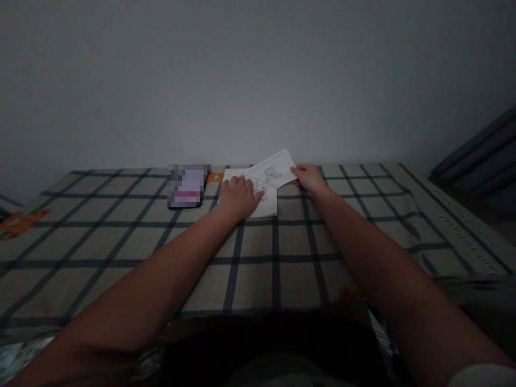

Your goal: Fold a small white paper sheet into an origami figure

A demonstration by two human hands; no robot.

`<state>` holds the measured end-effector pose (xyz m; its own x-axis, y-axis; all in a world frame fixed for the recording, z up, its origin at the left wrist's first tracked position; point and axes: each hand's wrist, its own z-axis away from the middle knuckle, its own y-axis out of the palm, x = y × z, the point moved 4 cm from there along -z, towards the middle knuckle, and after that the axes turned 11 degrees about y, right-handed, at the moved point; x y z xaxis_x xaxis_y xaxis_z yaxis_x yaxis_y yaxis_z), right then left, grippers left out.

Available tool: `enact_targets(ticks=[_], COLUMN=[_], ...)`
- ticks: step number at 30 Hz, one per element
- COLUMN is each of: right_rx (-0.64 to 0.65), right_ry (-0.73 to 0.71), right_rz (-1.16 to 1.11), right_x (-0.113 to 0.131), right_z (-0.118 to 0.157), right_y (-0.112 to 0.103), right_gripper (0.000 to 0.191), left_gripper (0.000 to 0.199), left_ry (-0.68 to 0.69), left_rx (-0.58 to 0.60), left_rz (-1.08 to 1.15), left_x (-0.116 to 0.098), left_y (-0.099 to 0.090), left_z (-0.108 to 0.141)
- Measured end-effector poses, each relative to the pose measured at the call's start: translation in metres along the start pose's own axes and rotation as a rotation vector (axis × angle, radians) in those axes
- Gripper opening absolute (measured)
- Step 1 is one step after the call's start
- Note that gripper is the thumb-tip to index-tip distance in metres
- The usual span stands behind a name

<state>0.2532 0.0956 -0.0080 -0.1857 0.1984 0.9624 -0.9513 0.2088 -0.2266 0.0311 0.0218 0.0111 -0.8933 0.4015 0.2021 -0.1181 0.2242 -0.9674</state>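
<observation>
My left hand (238, 198) lies flat, fingers spread, on a white printed paper (268, 207) with small line drawings. Between the thumb and fingers of my right hand (309, 178) is the right end of another white printed sheet (277, 165). That sheet sits at a slant, overlapping the far side of the paper under my left hand. Whether the two are joined, as in a booklet, I cannot tell. The fingers of my right hand below the sheet are partly hidden.
Left of the papers lies a phone (188, 188) with a blurred-out screen. A checked cloth (253, 279) covers the table, which reaches back to a plain grey wall (258, 80). Dark slatted shapes (479, 142) stand at the far right.
</observation>
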Motion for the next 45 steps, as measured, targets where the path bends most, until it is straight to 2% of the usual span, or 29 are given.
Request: enact_targets(ticks=[9,15,27,32,35,45], right_rx=[-0.012,-0.021,-0.043,-0.083,-0.064,-0.030], right_ry=[0.030,0.104,0.113,0.145,0.162,-0.009], right_rz=[-0.053,-0.162,-0.208,-0.381,-0.392,-0.305], right_x=[0.004,0.004,0.002,0.001,0.000,-0.002], right_z=[0.006,0.007,0.004,0.001,0.000,-0.001], right_y=[-0.001,-0.004,-0.004,-0.013,-0.017,-0.011], right_gripper=[0.024,0.023,0.025,0.028,0.026,0.015], left_gripper=[0.069,0.067,0.068,0.067,0.067,0.066], left_ry=[0.003,-0.002,-0.013,-0.039,-0.031,-0.017], left_rx=[-0.007,-0.006,0.011,0.004,-0.015,-0.079], left_rz=[0.028,-0.009,0.035,0.021,0.048,0.094], left_x=[0.000,0.000,-0.002,0.000,0.002,0.020], left_y=[0.001,0.002,0.000,0.000,0.002,0.006], left_z=[-0.001,-0.001,0.000,0.000,-0.001,0.000])
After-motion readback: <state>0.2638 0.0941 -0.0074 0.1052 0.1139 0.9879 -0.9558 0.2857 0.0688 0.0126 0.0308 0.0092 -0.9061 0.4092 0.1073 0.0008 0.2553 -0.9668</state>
